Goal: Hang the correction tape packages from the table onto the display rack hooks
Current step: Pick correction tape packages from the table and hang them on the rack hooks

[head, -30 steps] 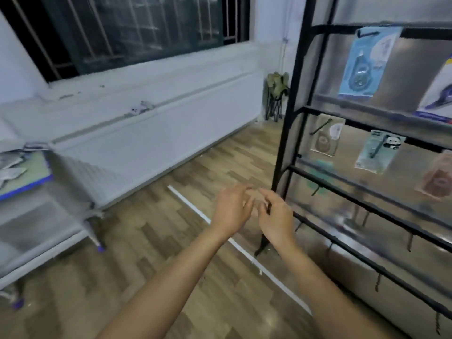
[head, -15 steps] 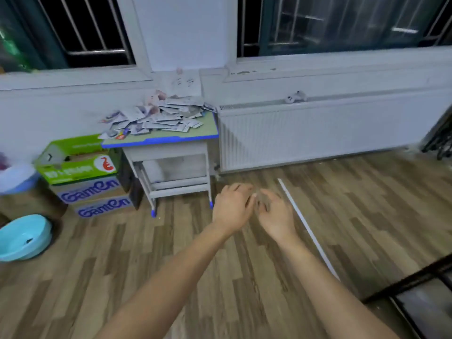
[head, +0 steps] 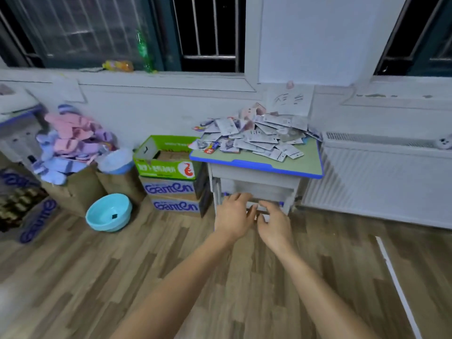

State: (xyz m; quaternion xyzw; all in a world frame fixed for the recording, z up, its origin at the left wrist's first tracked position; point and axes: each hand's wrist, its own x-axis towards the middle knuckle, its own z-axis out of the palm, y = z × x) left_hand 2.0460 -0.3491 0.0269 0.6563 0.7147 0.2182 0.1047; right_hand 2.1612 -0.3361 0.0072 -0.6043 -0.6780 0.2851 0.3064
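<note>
Fingers (head: pixel 244 199) of the left hand (head: pixel 233 216) loosely spread, holding nothing. Fingers of the right hand (head: pixel 275 222) likewise relaxed and slightly curled, nothing in them. Both hands out in front, close together but apart, seen against the lower front of the bench (head: pixel 259 167), not touching it as far as can be told.

Above and beyond the hands, a loose heap of packages (head: pixel 254 135) on the green bench top, overlapping at all angles, some near the front blue edge, most toward the wall. Rack out of view.

Likely step in hand: reaching for the next package. Best done by lifting the hands above the bench edge and going for a package lying free on top or at the heap's near fringe, such as the ones toward the right front (head: pixel 288 152). Better to pinch at the card's edge, keeping the hang hole clear for the hook. Better to take one only; cards overlap, so a careless pull could drag neighbours off the front edge to the floor. Free hand useful for steadying the heap.

Left of the bench, stacked boxes (head: pixel 171 192), a blue bowl (head: pixel 108 212) on the floor, a carton heaped with pink and purple cloth (head: pixel 71 143). Radiator (head: pixel 376 182) on the right.
</note>
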